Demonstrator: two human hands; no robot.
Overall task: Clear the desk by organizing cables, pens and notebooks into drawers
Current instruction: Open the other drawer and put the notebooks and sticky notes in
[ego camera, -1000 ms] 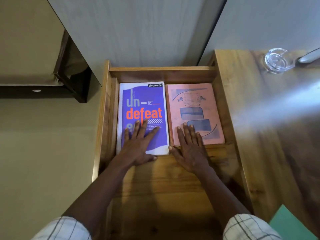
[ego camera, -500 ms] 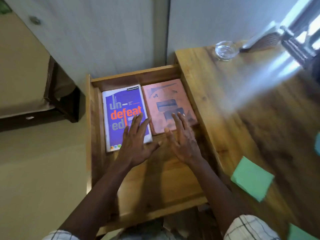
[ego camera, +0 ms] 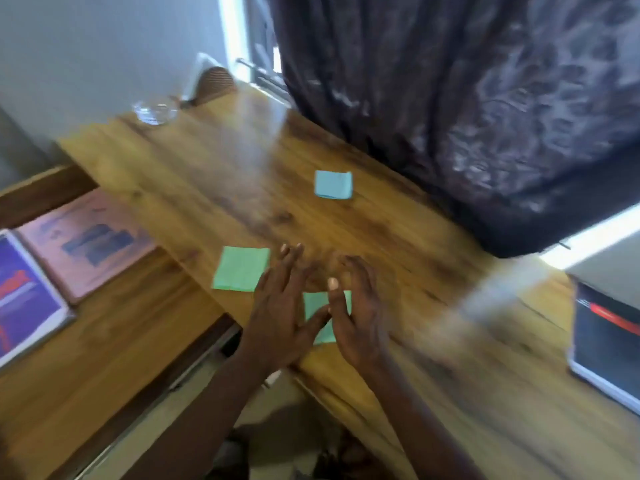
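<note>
Both hands open, fingers spread: left hand [ego camera: 277, 317] and right hand [ego camera: 356, 317] over the small green paper pad [ego camera: 313, 304] at desk's 6 o'clock edge. Orange notebook [ego camera: 86, 244] and purple notebook [ego camera: 24, 299] sit in the open wooden drawer [ego camera: 104, 358], 9 o'clock. Risk: thin pad slips off the edge w/ a sloppy grab.

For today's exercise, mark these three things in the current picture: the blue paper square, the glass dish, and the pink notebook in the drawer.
blue paper square [ego camera: 333, 184]: head view, the middle of its top face.
glass dish [ego camera: 154, 112]: head view, its clear centre, at the desk's far corner.
pink notebook [ego camera: 88, 242]: head view, the middle of its cover, on the dark print.
</note>
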